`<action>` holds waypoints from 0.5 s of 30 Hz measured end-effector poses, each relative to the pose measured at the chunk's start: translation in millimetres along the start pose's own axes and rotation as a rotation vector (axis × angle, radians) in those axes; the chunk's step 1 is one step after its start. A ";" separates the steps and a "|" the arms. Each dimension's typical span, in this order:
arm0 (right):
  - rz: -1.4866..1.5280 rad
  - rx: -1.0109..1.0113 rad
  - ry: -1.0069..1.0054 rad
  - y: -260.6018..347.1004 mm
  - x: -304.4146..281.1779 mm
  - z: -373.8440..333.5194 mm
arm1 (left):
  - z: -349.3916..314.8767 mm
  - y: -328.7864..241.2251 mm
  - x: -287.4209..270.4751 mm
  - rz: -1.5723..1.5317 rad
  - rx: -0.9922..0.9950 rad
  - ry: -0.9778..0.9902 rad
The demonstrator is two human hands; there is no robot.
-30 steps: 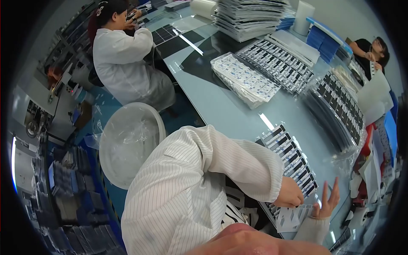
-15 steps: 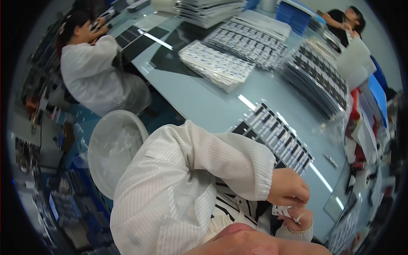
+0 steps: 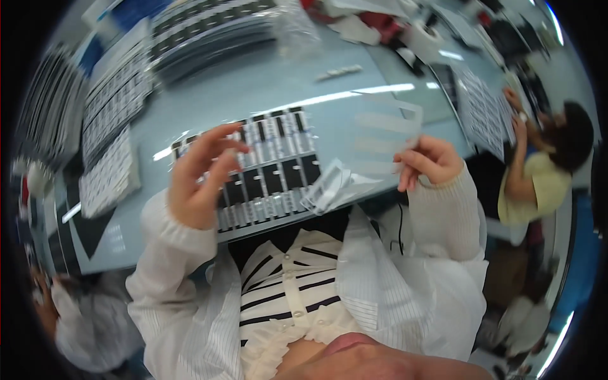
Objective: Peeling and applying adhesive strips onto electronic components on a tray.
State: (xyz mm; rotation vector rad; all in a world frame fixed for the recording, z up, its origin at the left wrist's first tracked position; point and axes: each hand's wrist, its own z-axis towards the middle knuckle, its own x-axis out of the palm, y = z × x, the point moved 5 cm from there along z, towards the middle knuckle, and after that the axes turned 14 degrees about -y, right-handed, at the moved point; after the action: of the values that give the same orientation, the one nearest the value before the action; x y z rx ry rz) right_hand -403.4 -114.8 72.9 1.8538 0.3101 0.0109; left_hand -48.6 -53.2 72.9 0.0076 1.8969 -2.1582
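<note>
My left hand is raised above the left part of a sheet of black and white rectangular pieces; its fingers are curved and apart, with nothing between them. The sheet lies flat near the table's front edge. My right hand pinches the lower right corner of a translucent film with pale strips across it. Crumpled, clear-and-white film strips lie at the sheet's right end, between my hands.
A thick stack of black-patterned sheets lies at the back, with clear plastic wrap beside it. Further stacks stand at the left. A white pen-like stick lies beyond the sheet. A person in yellow works at the right.
My view has swung to the right. My hands were close together at the lower right; now they are apart, the left over the sheet, the right at the film.
</note>
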 end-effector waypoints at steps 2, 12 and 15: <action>-0.012 0.077 -0.038 -19.8 -21.9 5.1 | 7.8 19.0 -16.0 -0.031 0.028 -0.053; -1.069 0.307 -0.360 -117.3 -243.6 -15.6 | -1.3 36.6 -107.7 0.247 0.117 -0.226; -1.121 0.220 -0.400 -105.9 -394.2 -35.2 | 2.2 39.7 -123.0 0.363 0.165 -0.296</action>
State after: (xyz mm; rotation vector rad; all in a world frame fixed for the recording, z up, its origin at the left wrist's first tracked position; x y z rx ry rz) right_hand -811.3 -139.2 42.9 1.6136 1.0441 -1.1740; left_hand 78.4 -35.6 56.6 0.0572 1.4274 -1.9377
